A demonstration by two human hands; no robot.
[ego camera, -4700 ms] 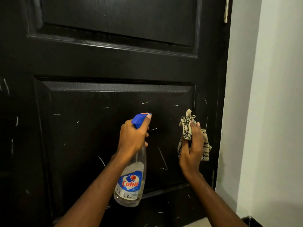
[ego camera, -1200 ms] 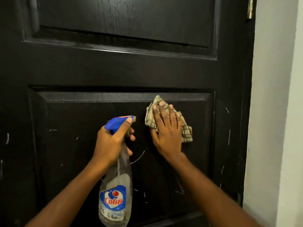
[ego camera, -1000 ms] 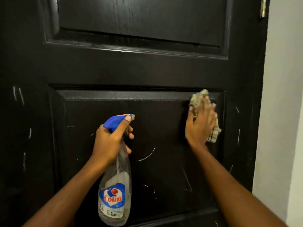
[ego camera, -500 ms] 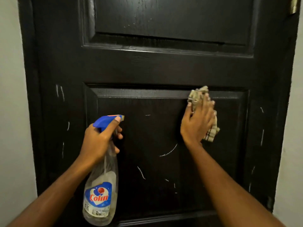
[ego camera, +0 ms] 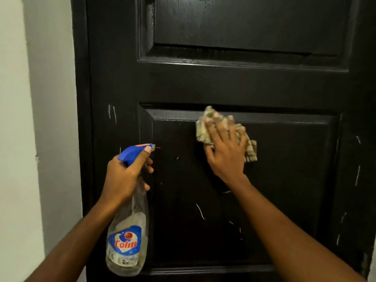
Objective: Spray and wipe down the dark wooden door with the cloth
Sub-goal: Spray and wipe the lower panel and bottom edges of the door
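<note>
1. The right hand [ego camera: 225,151] lies flat with its fingers spread, pressing a crumpled cloth [ego camera: 204,132] against the door [ego camera: 223,86]. The cloth bunches out past the fingertips and beyond the little-finger side.
2. The cloth is pale with a dark check, and it looks soft and limp. It probably weighs almost nothing and could fold or creep out from under the palm. A broad, flat press over its middle seems the surest hold.
3. The left hand [ego camera: 124,178] grips the neck of a spray bottle [ego camera: 128,241]. The forefinger lies along the top of the blue trigger head [ego camera: 132,152], and the other fingers curl round the front. The nozzle points at the door.
4. The bottle is clear plastic with a blue and red label, and it hangs below the fist. Its liquid level is hard to read. It looks light and fairly stiff, best held at the neck, and likely slippery if wet.
5. The door is dark wood with raised panels. The cloth sits at the top edge of the lower panel [ego camera: 284,180]. Thin pale scratches [ego camera: 200,211] mark the hard surface.
6. A pale wall [ego camera: 40,119] stands to the left.
</note>
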